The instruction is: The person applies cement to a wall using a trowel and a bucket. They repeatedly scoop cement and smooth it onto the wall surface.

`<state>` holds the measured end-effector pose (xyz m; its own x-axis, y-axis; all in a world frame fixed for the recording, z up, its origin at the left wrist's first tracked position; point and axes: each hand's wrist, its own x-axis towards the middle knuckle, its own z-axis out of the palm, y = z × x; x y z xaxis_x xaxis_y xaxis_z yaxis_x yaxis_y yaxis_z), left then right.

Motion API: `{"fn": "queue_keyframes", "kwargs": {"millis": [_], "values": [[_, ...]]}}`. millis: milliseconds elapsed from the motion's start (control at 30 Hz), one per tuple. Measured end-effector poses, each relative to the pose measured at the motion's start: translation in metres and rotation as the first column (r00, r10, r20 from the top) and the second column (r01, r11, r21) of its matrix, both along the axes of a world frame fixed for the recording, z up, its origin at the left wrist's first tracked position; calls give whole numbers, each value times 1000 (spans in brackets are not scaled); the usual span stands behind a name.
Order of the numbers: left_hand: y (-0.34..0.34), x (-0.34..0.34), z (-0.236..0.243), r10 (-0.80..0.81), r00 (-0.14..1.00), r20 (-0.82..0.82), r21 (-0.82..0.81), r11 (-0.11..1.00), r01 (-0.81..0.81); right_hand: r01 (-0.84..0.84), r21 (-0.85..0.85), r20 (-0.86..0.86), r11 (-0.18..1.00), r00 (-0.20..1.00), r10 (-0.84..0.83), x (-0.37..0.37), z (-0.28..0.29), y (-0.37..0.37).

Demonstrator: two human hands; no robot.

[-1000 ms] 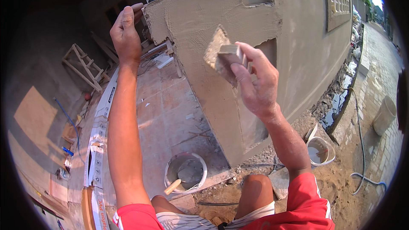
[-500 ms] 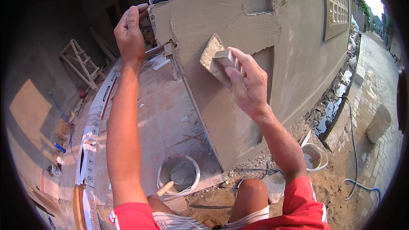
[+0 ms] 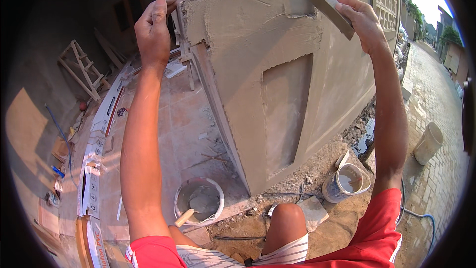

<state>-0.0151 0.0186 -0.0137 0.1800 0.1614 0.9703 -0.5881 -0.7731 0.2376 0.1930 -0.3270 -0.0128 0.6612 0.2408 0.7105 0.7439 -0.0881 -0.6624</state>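
Two hands are raised against the grey, freshly plastered pillar (image 3: 277, 69), which serves as the landmark here. The right hand (image 3: 359, 20) is clamped on a flat rectangular plastering trowel (image 3: 331, 12), its blade pressed edge-on against the wet render near the pillar's top, just right of the upper recessed panel. The left hand (image 3: 154, 30) is closed, gripping the pillar's rough left corner edge at about the same height, well apart from the trowel. At the foot of the pillar, to its left, a white round bucket (image 3: 199, 201) holds grey mortar with a wooden-handled tool lying in it; to the pillar's lower right stands a second white bucket with grey residue (image 3: 345, 182). Farther left of the pillar, long white printed sacks or sheets with red and dark lettering (image 3: 94, 168) lie in a strip along the tiled floor (image 3: 183, 119), too bent by the lens to make out more.
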Motion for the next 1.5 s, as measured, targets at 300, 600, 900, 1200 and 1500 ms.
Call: {"fn": "queue_keyframes", "kwargs": {"millis": [300, 600, 900, 1200, 1500], "values": [[-2, 1, 1, -37, 998, 42, -29, 999, 38, 4, -137, -26, 991, 1000, -8, -2, 3, 13], [0, -2, 2, -34, 999, 35, -28, 999, 35, 26, -176, 7, 984, 1000, -25, -27, -1, 28], [-2, -2, 1, -26, 999, 34, -39, 999, 27, -174, -78, -109, 982, 980, 165, -26, -2, 28], [-4, -6, 3, -7, 1000, -10, -41, 999, 7, -374, 286, -280, 882, 848, 450, -42, -11, 37], [-2, -4, 3, -8, 1000, 3, -68, 998, 8, -441, 542, -267, 715, 717, 644, -32, -18, 48]]}}
